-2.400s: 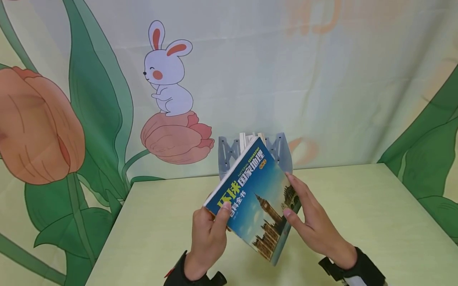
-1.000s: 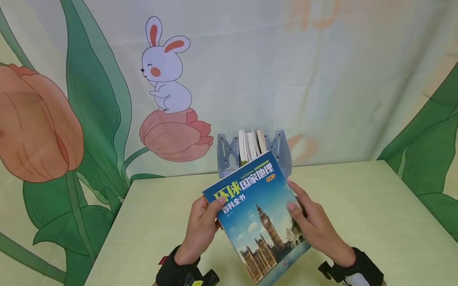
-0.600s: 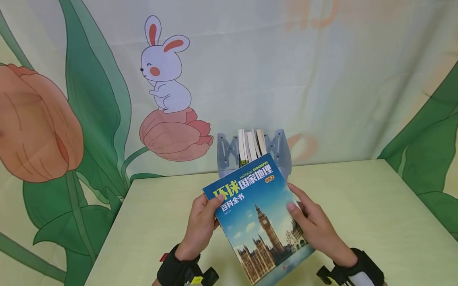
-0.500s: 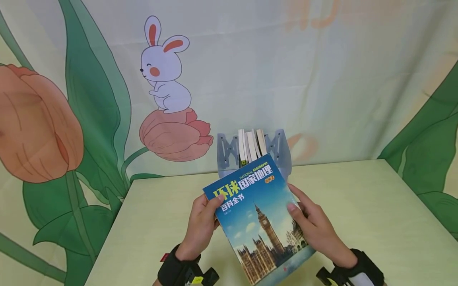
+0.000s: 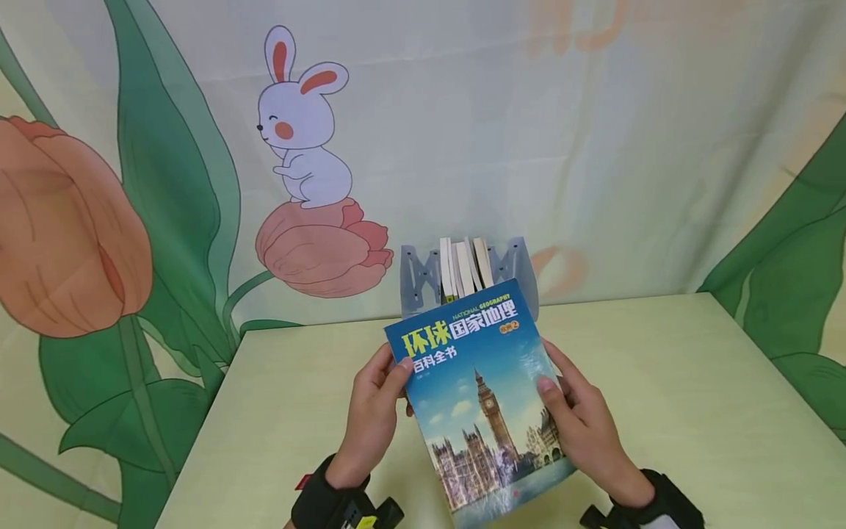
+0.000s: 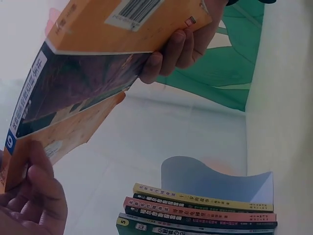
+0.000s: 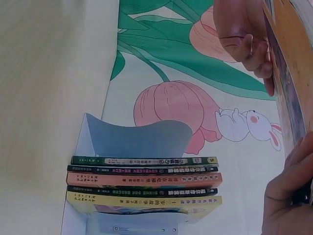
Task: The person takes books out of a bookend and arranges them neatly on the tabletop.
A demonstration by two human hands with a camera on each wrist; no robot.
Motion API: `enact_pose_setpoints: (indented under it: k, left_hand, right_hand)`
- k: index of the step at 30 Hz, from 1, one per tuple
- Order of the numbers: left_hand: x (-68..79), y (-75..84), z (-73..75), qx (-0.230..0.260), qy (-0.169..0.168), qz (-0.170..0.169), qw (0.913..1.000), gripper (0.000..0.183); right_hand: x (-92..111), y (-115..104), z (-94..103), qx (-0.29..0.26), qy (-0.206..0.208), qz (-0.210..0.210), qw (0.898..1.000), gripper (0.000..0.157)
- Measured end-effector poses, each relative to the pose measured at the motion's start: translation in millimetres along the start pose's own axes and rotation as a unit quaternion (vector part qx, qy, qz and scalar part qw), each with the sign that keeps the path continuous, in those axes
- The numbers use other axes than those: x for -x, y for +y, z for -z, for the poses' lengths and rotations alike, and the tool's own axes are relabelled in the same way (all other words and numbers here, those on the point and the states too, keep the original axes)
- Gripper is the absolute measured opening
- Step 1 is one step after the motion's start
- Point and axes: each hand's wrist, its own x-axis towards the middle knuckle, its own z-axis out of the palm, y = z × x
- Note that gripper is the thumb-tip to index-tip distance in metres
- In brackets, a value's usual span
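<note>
A blue-covered book, with a clock tower and Chinese lettering on its front, is held up over the table, slightly tilted. My left hand grips its left edge near the upper corner, thumb on the cover and fingers behind. On the right edge my right hand grips it, thumb also on the front. From below, the left wrist view shows the orange underside with a barcode and several of the fingers curled against it. In the right wrist view only part of the book appears.
Behind the held book, several upright books stand between grey-blue bookend plates at the table's back edge. Their spines face out in the right wrist view. A printed curtain with a rabbit and tulips hangs behind the table.
The book has turned from a steep slant to a nearly upright, front-facing position. Over the last half second it has shifted slightly right, with both hands keeping their grip.
</note>
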Motion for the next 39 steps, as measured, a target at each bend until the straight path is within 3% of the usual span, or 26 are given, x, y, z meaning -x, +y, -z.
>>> enact_pose_setpoints:
  k: [4,12,18,23,31,39]
  left_hand:
    - [1.3,-0.8,-0.4,0.003,-0.010,0.001,0.9999,0.038]
    - [6.5,-6.4,-1.0,0.022,-0.061,0.022,0.9976,0.058]
    - [12.7,-14.6,-3.8,0.002,-0.073,0.068,0.9950,0.075]
    - [15.5,-20.1,-5.5,-0.008,-0.076,0.072,0.9945,0.086]
    - [16.8,-27.9,-5.2,-0.007,-0.073,0.066,0.9951,0.088]
    - [16.0,-31.1,-2.5,-0.017,-0.086,0.037,0.9955,0.085]
  right_hand:
    - [1.4,0.9,-0.4,0.003,0.012,0.009,1.000,0.053]
    - [2.1,3.8,-3.3,0.011,0.046,0.001,0.999,0.054]
    - [2.5,9.2,-6.2,0.014,0.060,-0.005,0.998,0.054]
    - [4.0,13.6,-7.5,0.017,0.069,-0.011,0.997,0.054]
    - [7.2,12.4,-6.5,0.003,0.041,-0.037,0.998,0.051]
    - [6.3,13.6,-4.9,-0.022,-0.012,-0.086,0.996,0.054]
